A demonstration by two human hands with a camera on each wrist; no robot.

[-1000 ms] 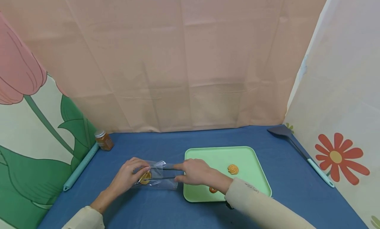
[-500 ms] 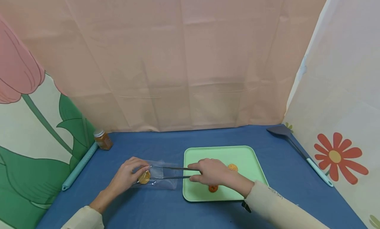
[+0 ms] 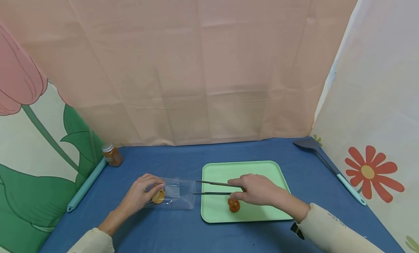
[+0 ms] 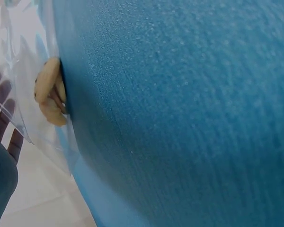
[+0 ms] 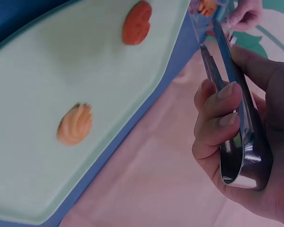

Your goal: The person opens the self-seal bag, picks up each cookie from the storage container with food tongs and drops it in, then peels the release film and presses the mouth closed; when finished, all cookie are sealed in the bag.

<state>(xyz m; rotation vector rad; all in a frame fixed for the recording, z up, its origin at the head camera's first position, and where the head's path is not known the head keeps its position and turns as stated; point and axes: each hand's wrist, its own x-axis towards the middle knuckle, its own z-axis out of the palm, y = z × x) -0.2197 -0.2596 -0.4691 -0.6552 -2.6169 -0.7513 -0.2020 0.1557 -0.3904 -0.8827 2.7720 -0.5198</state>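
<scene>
My left hand (image 3: 145, 191) pinches the closed end of a clear plastic bag (image 3: 186, 200), which lies flat on the blue cloth with its mouth to the right. Inside the bag, close to my fingers, sits a round golden cookie (image 3: 159, 197); the left wrist view shows tan cookies (image 4: 49, 92) through the film. My right hand (image 3: 260, 189) grips metal tongs (image 5: 251, 172), arms apart and nothing between the tips, which point at the bag's mouth. On the pale green tray (image 3: 209, 213) lie a reddish-brown, pretzel-like cookie (image 3: 234, 208) and a swirled cookie (image 5: 75, 125), hidden by my right hand in the head view.
A jar (image 3: 112, 156) with a silver lid stands at the back left, beside a rolled teal mat (image 3: 86, 185). Along the right edge lies a spatula (image 3: 327, 165) with a dark blade. A pink-beige backdrop (image 3: 209, 82) rises behind the table.
My right hand has drawn the tongs rightward out of the bag, leaving the golden cookie inside, and now hovers over the tray. My left hand stays at the bag.
</scene>
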